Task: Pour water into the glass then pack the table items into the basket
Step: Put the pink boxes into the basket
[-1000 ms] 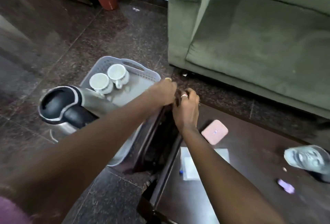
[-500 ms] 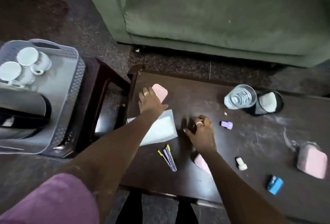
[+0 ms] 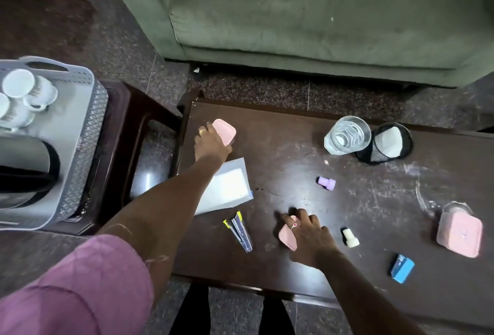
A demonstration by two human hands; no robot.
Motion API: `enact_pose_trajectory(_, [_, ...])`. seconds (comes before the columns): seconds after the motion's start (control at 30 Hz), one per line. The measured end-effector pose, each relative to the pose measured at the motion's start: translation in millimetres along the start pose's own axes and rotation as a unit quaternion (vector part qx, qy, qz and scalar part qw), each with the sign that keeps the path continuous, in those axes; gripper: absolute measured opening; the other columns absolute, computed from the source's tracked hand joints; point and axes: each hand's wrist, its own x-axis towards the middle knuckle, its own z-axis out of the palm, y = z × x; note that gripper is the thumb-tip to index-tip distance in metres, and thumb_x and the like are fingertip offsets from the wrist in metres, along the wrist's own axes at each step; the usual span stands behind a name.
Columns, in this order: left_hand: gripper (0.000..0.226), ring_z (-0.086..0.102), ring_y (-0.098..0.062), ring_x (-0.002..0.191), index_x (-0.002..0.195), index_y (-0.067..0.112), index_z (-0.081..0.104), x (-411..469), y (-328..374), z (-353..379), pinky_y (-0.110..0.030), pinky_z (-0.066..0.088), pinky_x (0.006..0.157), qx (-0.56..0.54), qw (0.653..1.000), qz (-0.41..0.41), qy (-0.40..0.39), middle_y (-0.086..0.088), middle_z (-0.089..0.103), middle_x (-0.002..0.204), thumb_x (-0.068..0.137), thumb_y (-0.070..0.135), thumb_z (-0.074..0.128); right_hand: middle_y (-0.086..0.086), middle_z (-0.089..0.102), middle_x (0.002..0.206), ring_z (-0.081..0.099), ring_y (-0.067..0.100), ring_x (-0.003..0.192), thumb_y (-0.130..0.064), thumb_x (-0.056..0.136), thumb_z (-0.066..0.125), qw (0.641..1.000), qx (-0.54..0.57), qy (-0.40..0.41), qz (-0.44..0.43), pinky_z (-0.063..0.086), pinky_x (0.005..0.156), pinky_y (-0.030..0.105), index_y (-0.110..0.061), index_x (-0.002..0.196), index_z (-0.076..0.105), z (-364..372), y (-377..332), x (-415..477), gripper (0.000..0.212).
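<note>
On the dark wooden table (image 3: 294, 153), my left hand (image 3: 211, 143) grips the near edge of a pink box (image 3: 226, 131) at the table's far left corner. My right hand (image 3: 311, 237) lies over a flat pink lid (image 3: 286, 237) near the front edge, fingers curled onto it. A glass (image 3: 347, 138) holding water stands at the back right, touching a black mesh cup (image 3: 385, 146). The grey basket (image 3: 83, 147) sits on a stool to the left, holding white cups (image 3: 29, 94) and a dark kettle (image 3: 24, 171).
Loose on the table: a white paper (image 3: 227, 187), a stapler-like tool (image 3: 239, 230), a purple cap (image 3: 326, 182), a white cap (image 3: 350, 238), a blue box (image 3: 401, 268) and a pink container (image 3: 459, 231). A green sofa (image 3: 320, 13) stands behind.
My view swung from the basket to the table. My left hand reached onto the pink box, and my right hand drew back toward me onto the pink lid.
</note>
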Motion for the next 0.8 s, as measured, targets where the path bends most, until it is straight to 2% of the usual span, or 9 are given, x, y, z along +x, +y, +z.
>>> enact_pose_trajectory(0.1, [0.092,0.043,-0.035,0.123,0.14,-0.003,0.023,2.9,-4.9,-7.4,-0.039,0.037,0.104,0.011,1.0,0.012,-0.017,-0.021,0.037,0.137,0.074,0.039,0.071,0.004,0.035,0.124,0.043,0.027,0.111,-0.044,0.061,0.067,1.0,0.014,-0.002,0.023,0.048,0.08,0.043,-0.029,0.133,0.032,-12.2,-7.6,11.3,0.081])
enact_pose_trajectory(0.17, [0.092,0.045,-0.035,0.12,0.137,-0.004,0.029,4.9,-11.0,-21.7,-0.039,0.037,0.103,0.009,1.0,0.026,0.002,-0.023,0.04,0.134,0.072,0.043,0.072,0.003,0.037,0.123,0.044,0.027,0.111,-0.047,0.06,0.068,0.999,0.012,0.024,0.024,0.047,0.082,0.041,-0.028,0.134,0.032,-25.4,-16.0,21.8,0.084])
enact_pose_trajectory(0.23, [0.09,0.045,-0.036,0.119,0.136,-0.003,0.03,7.9,-18.8,-44.4,-0.039,0.035,0.103,0.001,0.999,0.043,0.028,-0.024,0.042,0.132,0.07,0.039,0.074,0.003,0.041,0.123,0.046,0.027,0.111,-0.048,0.06,0.068,0.998,0.012,0.065,0.022,0.044,0.085,0.04,-0.027,0.137,0.03,-44.8,-29.1,34.1,0.088])
enact_pose_trajectory(0.33, [0.082,0.045,-0.036,0.116,0.134,0.0,0.034,15.4,-40.3,-97.7,-0.04,0.035,0.1,-0.052,0.993,0.043,0.093,-0.022,0.045,0.129,0.069,0.031,0.073,0.008,0.044,0.129,0.047,0.032,0.116,-0.038,0.06,0.069,0.99,0.081,0.114,0.005,0.042,0.091,0.04,-0.02,0.141,0.026,-86.9,-64.8,60.6,0.093])
enact_pose_trajectory(0.43, [0.065,0.045,-0.031,0.113,0.13,0.006,0.038,29.4,-81.8,-158.9,-0.033,0.034,0.094,-0.015,0.987,0.025,0.159,-0.015,0.047,0.127,0.077,0.036,0.059,0.015,0.045,0.131,0.049,0.038,0.116,-0.027,0.06,0.073,0.969,0.176,0.168,-0.032,0.044,0.094,0.04,-0.014,0.142,0.025,-141.3,-120.2,93.0,0.096])
enact_pose_trajectory(0.5, [0.059,0.045,-0.03,0.115,0.129,0.004,0.039,36.4,-121.6,-197.2,-0.034,0.033,0.094,-0.005,0.981,-0.01,0.192,-0.016,0.047,0.128,0.081,0.034,0.054,0.014,0.043,0.129,0.052,0.038,0.113,-0.026,0.058,0.076,0.952,0.222,0.199,-0.065,0.045,0.092,0.04,-0.015,0.14,0.026,-180.0,-173.2,113.2,0.096])
enact_pose_trajectory(0.6, [0.064,0.046,-0.036,0.118,0.126,-0.003,0.041,38.0,-162.6,-226.8,-0.041,0.036,0.098,-0.082,0.976,-0.094,0.176,-0.023,0.048,0.128,0.076,0.027,0.068,0.011,0.041,0.123,0.055,0.037,0.105,-0.027,0.057,0.077,0.927,0.27,0.238,-0.109,0.046,0.086,0.038,-0.013,0.131,0.036,-226.5,-244.0,132.1,0.086])
enact_pose_trajectory(0.7, [0.073,0.044,-0.036,0.123,0.126,-0.001,0.041,41.4,-194.1,-228.6,-0.039,0.038,0.101,-0.149,0.964,-0.176,0.135,-0.023,0.047,0.13,0.068,0.026,0.076,0.013,0.043,0.12,0.053,0.035,0.107,-0.03,0.062,0.075,0.906,0.308,0.255,-0.139,0.043,0.093,0.036,-0.01,0.126,0.043,-257.4,-314.8,146.6,0.074])
enact_pose_trajectory(0.8, [0.069,0.044,-0.036,0.125,0.126,0.001,0.041,53.5,-210.7,-219.4,-0.039,0.037,0.102,-0.161,0.948,-0.241,0.13,-0.021,0.047,0.131,0.071,0.026,0.074,0.013,0.045,0.121,0.05,0.031,0.111,-0.035,0.068,0.072,0.901,0.324,0.239,-0.161,0.039,0.096,0.032,-0.011,0.126,0.044,-271.1,-367.2,157.8,0.068])
